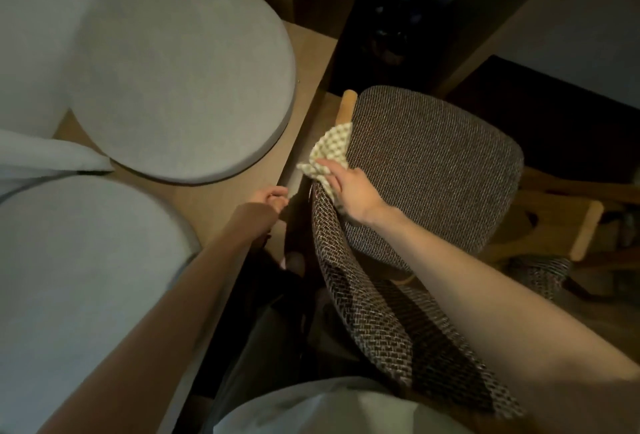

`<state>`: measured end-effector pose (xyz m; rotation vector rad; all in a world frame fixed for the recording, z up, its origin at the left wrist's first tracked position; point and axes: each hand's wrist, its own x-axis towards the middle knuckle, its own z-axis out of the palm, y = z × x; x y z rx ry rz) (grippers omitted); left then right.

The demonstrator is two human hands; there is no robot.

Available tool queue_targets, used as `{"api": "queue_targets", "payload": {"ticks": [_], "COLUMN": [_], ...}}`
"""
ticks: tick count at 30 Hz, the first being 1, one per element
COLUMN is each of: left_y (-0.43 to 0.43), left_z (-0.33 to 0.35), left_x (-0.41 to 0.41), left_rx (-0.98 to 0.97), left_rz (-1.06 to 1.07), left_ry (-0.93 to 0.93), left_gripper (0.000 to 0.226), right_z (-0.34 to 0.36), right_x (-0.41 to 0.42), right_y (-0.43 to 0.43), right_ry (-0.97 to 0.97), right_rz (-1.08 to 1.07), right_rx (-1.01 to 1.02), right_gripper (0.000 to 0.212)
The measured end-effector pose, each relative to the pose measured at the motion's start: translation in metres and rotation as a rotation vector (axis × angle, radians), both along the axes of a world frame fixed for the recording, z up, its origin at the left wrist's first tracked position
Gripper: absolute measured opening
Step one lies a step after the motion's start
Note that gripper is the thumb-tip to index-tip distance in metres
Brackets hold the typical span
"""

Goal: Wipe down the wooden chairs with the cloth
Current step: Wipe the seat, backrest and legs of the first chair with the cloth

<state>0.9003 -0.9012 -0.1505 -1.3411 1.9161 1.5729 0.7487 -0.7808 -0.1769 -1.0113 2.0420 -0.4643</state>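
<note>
A wooden chair with a dark woven seat (433,163) and a curved woven backrest (363,295) stands below me. Its light wooden left armrest (347,106) runs along the seat's left side. A pale yellow waffle cloth (330,149) lies over that armrest. My right hand (349,187) presses on the cloth's near end, fingers spread over it. My left hand (270,199) hangs just left of the chair's back edge, fingers curled with nothing visible in them. The chair's right wooden armrest (587,229) shows at the far right.
Two round grey upholstered seats (187,73) (69,277) stand close on the left, over a wooden floor (304,52). Dark furniture and a dark opening (391,18) lie beyond the chair. My pale shirt (329,409) fills the bottom edge.
</note>
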Motion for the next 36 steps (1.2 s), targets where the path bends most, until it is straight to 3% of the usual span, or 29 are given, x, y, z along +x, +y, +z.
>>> {"api": "queue_targets", "payload": {"ticks": [7, 11, 14, 18, 23, 27, 32, 36], "left_y": [-0.013, -0.014, -0.017, -0.026, -0.031, -0.027, -0.005, 0.019], "left_z": [0.025, 0.027, 0.025, 0.019, 0.013, 0.019, 0.036, 0.044], "left_x": [-0.005, -0.014, -0.022, -0.025, -0.025, -0.032, -0.035, -0.03], "left_rx": [-0.077, -0.1, -0.116, -0.176, -0.277, -0.25, -0.201, -0.19], "left_rz": [-0.023, 0.013, -0.006, -0.058, -0.082, -0.021, -0.092, -0.106], "left_ry": [0.013, 0.065, 0.068, 0.07, 0.118, 0.214, 0.229, 0.213], "left_gripper": [0.035, 0.046, 0.047, 0.047, 0.042, 0.038, 0.039, 0.039], "right_z": [0.058, 0.064, 0.05, 0.011, 0.011, 0.014, 0.033, 0.065], "right_x": [0.014, -0.012, -0.04, -0.042, -0.008, 0.037, 0.058, 0.064], "right_y": [0.028, -0.001, -0.047, -0.082, -0.038, 0.014, 0.042, 0.079], "right_ry": [-0.142, 0.13, 0.154, 0.132, 0.15, 0.027, -0.222, -0.352], "right_rz": [0.151, -0.223, -0.327, -0.32, -0.095, 0.055, -0.026, 0.013], "right_rx": [0.136, -0.133, -0.148, 0.055, 0.049, 0.052, 0.024, 0.046], "right_gripper": [0.038, 0.045, 0.054, 0.08, 0.082, 0.076, 0.057, 0.053]}}
